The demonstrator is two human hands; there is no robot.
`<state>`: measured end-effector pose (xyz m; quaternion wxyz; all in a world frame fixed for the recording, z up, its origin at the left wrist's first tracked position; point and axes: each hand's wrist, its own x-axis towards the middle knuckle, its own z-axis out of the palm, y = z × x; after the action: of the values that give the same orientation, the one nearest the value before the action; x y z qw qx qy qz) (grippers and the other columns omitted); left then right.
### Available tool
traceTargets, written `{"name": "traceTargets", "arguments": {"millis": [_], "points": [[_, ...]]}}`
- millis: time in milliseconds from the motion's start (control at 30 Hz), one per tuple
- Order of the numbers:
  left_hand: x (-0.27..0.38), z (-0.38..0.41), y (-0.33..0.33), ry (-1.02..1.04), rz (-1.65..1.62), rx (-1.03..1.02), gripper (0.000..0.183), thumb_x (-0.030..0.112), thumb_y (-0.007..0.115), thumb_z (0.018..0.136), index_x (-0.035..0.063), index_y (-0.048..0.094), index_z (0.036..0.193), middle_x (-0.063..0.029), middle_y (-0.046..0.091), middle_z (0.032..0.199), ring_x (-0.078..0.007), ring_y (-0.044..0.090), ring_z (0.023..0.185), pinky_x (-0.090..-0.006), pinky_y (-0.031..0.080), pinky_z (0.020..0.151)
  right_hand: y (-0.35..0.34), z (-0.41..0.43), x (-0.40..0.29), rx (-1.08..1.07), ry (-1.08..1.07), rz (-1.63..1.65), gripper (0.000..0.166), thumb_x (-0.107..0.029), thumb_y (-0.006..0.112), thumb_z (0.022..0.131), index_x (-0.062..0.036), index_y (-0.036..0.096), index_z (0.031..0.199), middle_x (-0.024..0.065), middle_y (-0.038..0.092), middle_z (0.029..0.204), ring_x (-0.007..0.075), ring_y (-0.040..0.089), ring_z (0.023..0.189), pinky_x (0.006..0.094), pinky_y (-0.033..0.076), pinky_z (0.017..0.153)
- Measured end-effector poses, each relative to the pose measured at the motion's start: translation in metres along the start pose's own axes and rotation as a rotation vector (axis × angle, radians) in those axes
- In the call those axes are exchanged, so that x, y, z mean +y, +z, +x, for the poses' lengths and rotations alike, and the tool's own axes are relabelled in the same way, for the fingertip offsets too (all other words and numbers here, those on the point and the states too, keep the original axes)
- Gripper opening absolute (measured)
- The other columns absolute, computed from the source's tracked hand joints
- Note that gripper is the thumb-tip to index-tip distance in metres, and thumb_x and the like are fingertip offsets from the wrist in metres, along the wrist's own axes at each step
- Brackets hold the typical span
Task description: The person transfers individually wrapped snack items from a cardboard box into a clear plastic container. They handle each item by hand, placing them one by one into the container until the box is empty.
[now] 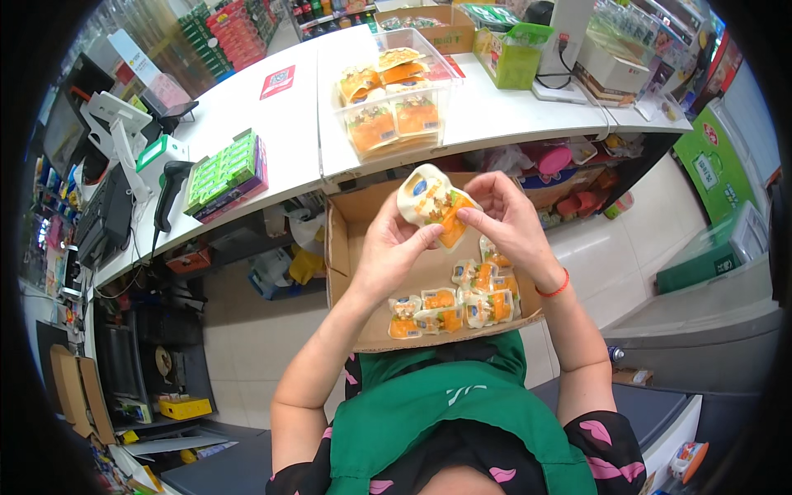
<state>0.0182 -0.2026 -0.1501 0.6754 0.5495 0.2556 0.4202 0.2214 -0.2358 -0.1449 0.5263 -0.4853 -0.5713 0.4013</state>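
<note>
Between my two hands is a small printed plastic snack packet (433, 201), cream at the top and orange below. My left hand (396, 238) grips its left edge, thumb on the front. With thumb and fingers, my right hand (501, 207) pinches its right edge. Both hands are above an open cardboard box (362, 247) at my lap. Several similar packets (442, 315) lie along the near and right sides of that box. On the counter beyond, a clear plastic bin (396, 99) holds more orange packets.
The white counter (241, 124) runs across in front of me. Left on it are a display box of green packs (226, 173), a barcode scanner (167, 204) and a keyboard (108, 213). A green carton (510, 59) stands behind, on the right. Shelves under the counter hold bags and boxes.
</note>
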Motion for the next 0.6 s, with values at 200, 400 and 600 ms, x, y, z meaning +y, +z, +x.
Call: {"name": "traceTargets", "arguments": {"millis": [200,400,600], "points": [[0.044,0.022,-0.001,0.043,0.101,0.04,0.047,0.002,0.063,0.094,0.0015,0.036,0.133,-0.0135,0.065,0.112,-0.0146,0.066,0.099,-0.0247,0.053,0.074,-0.004,0.02,-0.052,0.029,-0.34,-0.357,0.04,-0.003,0.074,0.082,-0.0041,0.062,0.12,0.0092,0.065,0.107,0.0167,0.066,0.086,0.0292,0.054,0.078],[0.093,0.058,0.002,0.28,0.28,0.025,0.046,0.001,0.063,0.094,0.001,0.039,0.133,-0.0147,0.056,0.121,-0.0161,0.066,0.099,-0.0267,0.056,0.08,-0.008,0.064,-0.079,0.138,-0.606,-0.391,0.042,-0.003,0.075,0.078,-0.0068,0.064,0.119,0.0081,0.066,0.107,0.017,0.062,0.081,0.0294,0.053,0.074],[0.125,0.108,-0.007,0.456,0.574,0.069,0.04,0.005,0.064,0.093,-0.0019,0.046,0.129,-0.0172,0.065,0.111,-0.0183,0.069,0.092,-0.0267,0.055,0.074,-0.014,0.116,-0.093,0.233,-0.735,-0.41,0.056,-0.008,0.077,0.079,-0.0097,0.057,0.131,0.0084,0.067,0.098,0.0187,0.064,0.087,0.0311,0.053,0.08]]}}
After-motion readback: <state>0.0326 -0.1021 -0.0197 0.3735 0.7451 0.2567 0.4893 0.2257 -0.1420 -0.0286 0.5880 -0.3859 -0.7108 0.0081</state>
